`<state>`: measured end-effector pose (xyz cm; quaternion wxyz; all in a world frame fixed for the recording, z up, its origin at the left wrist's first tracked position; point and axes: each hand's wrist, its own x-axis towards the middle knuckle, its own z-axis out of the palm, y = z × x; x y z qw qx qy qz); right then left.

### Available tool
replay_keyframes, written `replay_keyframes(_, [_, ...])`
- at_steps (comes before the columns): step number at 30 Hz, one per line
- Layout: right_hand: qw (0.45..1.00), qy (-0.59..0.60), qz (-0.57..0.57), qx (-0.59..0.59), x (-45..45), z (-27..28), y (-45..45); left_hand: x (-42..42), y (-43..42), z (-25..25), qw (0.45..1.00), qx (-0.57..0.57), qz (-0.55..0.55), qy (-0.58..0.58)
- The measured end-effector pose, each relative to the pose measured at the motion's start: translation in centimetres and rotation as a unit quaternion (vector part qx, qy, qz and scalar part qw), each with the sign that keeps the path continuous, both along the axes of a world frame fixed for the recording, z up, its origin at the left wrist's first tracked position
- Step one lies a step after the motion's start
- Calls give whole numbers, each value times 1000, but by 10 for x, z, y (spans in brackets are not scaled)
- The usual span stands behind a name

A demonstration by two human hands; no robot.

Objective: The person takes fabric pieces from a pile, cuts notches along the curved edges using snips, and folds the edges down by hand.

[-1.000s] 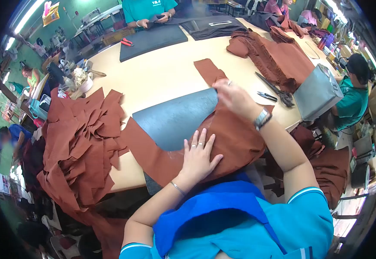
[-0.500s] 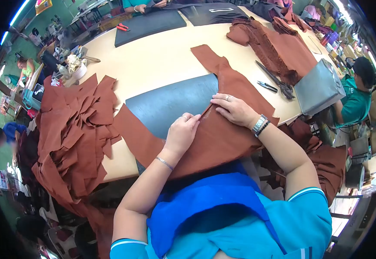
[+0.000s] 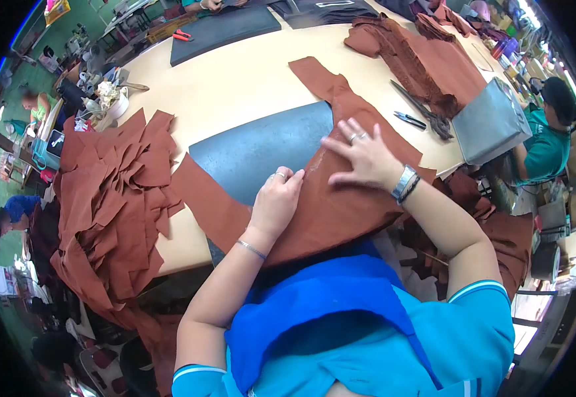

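A large rust-brown cloth piece [image 3: 341, 212] lies over a dark board [image 3: 261, 149] on the pale table [image 3: 235, 86]. One strip of it reaches up past the board's top right corner, and another lies across the board's left side. My left hand [image 3: 278, 202] pinches the cloth's edge near the middle, fingers closed. To its right, my right hand [image 3: 366, 157] is spread over the cloth, with its fingers apart; whether the palm touches the cloth is unclear.
Rust-brown cut pieces [image 3: 119, 205] are heaped at the left. Large scissors [image 3: 423, 112] and small snips [image 3: 410, 120] lie at the right, beside a grey box [image 3: 490, 122]. More brown cloth [image 3: 427, 66] is behind. A co-worker [image 3: 546, 132] sits at the right.
My right hand has let go of the cloth's edge and opened, fingers spread. My left hand has kept its pinch. The view has shifted slightly.
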<state>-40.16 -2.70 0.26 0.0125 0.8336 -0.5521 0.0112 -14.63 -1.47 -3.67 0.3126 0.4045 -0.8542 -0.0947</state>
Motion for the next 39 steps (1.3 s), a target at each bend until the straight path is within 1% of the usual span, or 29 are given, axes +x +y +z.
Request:
replay_keyframes(1, [999, 12, -33, -30, -5, -1, -5, -1, 0, 1, 1000, 1, -1, 2])
replay_keyframes(2, [994, 30, -47, -97, -8, -5, -4, -2, -2, 1, 1000, 1, -1, 3])
replay_keyframes(4, [991, -102, 61, -54, 2, -8, -1, -3, -3, 1, 1000, 4, 0, 4])
replay_keyframes(6, [961, -216, 167, -30, 24, -7, 10, -1, -3, 4, 1000, 15, -3, 17])
replay_keyframes(7, [969, -190, 155, -20, 36, -7, 21, 0, -1, 6, 1000, 20, -4, 23])
replay_keyframes(9, [969, -180, 156, -64, 37, -19, 23, 13, 7, 13, 997, 70, -10, 22])
replay_keyframes(10, [969, -186, 156, -50, 36, -22, 22, 21, 12, 17, 995, 95, -13, 21])
replay_keyframes(12, [968, -196, 156, -23, 35, -21, 20, 36, 23, 21, 995, 93, -13, 13])
replay_keyframes(15, [989, -72, 131, 14, 44, -4, 35, 48, 31, 17, 998, 58, -15, -4])
replay_keyframes(18, [993, -37, 107, 33, 53, 1, 46, 51, 33, 15, 999, 23, -16, -16])
replay_keyframes(20, [995, -34, 86, 23, 49, -3, 44, 51, 33, 15, 1000, 11, -17, -22])
replay_keyframes(21, [998, -29, 56, 12, 45, 1, 39, 51, 33, 15, 999, 10, -18, -28])
replay_keyframes(23, [998, 15, -3, -53, 37, -3, 30, 50, 33, 16, 999, 8, -15, -39])
replay_keyframes(24, [994, 3, 38, -101, 39, -1, 31, 50, 33, 17, 999, 13, -15, -38])
replay_keyframes(25, [992, -70, 88, -53, 44, -2, 32, 49, 32, 17, 999, 18, -16, -38])
replay_keyframes(27, [958, -214, 185, 47, 63, -7, 38, 51, 30, 19, 998, 31, -20, -42])
replay_keyframes(28, [962, -180, 206, -2, 74, -5, 46, 53, 29, 22, 998, 40, -24, -46])
replay_keyframes(29, [968, -172, 183, -16, 79, -6, 51, 55, 29, 25, 997, 51, -27, -50])
replay_keyframes(32, [971, -163, 174, -1, 80, -10, 51, 71, 26, 34, 988, 143, -24, -46])
replay_keyframes(35, [976, -134, 171, 10, 84, 1, 54, 79, 27, 43, 983, 155, -16, -97])
replay_keyframes(39, [981, -93, 167, 0, 93, 7, 62, 84, 28, 43, 983, 100, -19, -152])
